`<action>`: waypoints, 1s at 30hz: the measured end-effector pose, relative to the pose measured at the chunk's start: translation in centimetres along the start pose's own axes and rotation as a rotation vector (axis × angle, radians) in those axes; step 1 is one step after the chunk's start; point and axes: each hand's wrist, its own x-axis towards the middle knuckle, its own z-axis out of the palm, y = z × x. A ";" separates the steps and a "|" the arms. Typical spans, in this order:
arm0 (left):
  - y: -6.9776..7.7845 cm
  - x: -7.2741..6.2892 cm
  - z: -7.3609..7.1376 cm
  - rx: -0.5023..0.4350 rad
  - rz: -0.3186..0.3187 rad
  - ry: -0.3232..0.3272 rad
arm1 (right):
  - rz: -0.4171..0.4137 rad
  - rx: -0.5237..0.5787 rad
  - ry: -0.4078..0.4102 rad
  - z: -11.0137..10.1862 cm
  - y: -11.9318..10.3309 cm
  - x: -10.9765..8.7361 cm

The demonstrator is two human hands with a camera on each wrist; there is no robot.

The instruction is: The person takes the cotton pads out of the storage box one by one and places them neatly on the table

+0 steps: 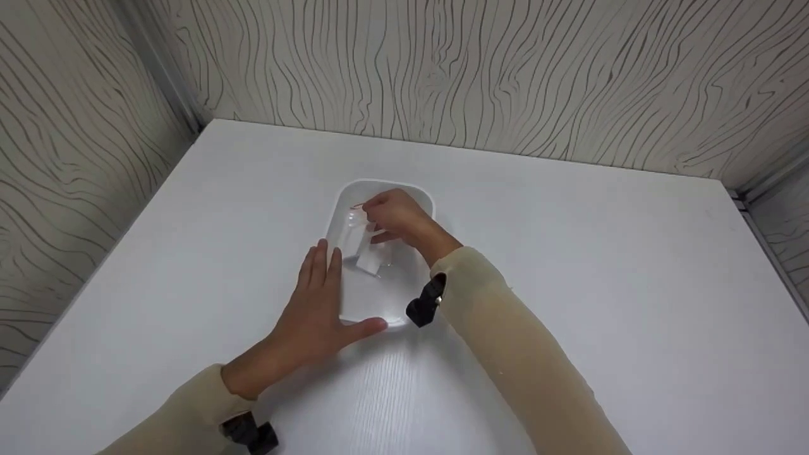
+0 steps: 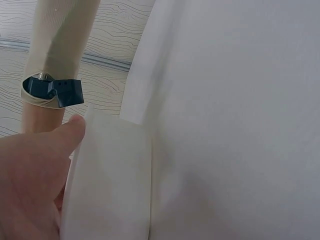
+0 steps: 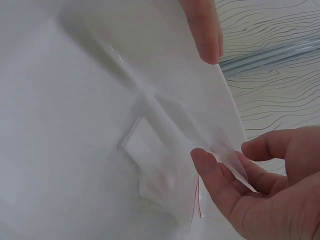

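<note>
A white plastic tub [image 1: 377,300] with rounded corners stands on the white table. Inside it, my right hand [image 1: 399,218] pinches a clear zip bag [image 3: 227,150] by its edge between bent fingers. A thin red strip [image 3: 198,197] marks the bag, and small flat white pieces [image 3: 147,147] show at it, low in the tub. My left hand [image 1: 313,313] spans the tub's near left corner. Its straight fingers lie along the left side, and the thumb [image 2: 74,129] touches the near rim. In the right wrist view, fingertips of the left hand [image 3: 202,35] reach over the wall.
The table [image 1: 600,284] stretches out on both sides of the tub. Wood-grain panels [image 1: 442,76] rise behind it and at the left. Each sleeved wrist carries a small black camera mount [image 1: 425,303].
</note>
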 end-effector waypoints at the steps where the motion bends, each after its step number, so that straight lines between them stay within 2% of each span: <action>1: 0.0 0.0 0.0 0.000 0.001 0.002 | 0.000 -0.015 0.006 0.0 0.0 0.0; 8: 0.1 0.0 0.0 0.010 -0.007 -0.007 | 0.013 -0.150 0.049 0.3 0.3 0.4; 17: 0.0 0.1 0.0 -0.002 -0.008 -0.006 | -0.025 -0.210 0.072 1.2 0.6 0.7; 23: 0.0 0.1 0.1 0.008 -0.002 0.000 | -0.029 -0.217 0.086 1.1 0.6 0.6; 30: 0.1 0.0 -0.1 -0.012 -0.007 -0.011 | -0.032 -0.150 0.079 0.8 0.5 0.2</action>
